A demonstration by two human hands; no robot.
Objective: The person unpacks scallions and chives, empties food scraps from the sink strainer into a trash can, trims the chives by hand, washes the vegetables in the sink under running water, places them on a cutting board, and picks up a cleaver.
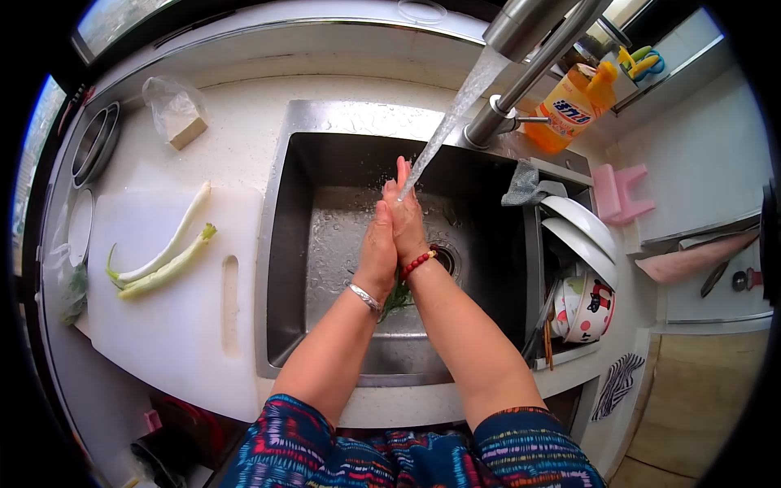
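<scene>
Over the sink (281, 244), my left hand (377, 246) and my right hand (409, 224) are pressed palm to palm with the fingers stretched out. A stream of water (446, 122) from the faucet (525, 31) strikes them near the fingers. Whether anything lies between the palms is hidden. Below my wrists, partly covered by them, some leafy greens (397, 302) show near the drain (444, 255). My left wrist wears a silver bracelet (364, 297), my right wrist a red bead bracelet (418, 264).
Scallion stalks (167, 264) lie on a white cutting board (183, 346) at left. Behind it sits a plastic bag (172, 104). At right are stacked bowls (587, 309), a grey cloth (527, 185), an orange detergent bottle (565, 110) and a pink stand (622, 195).
</scene>
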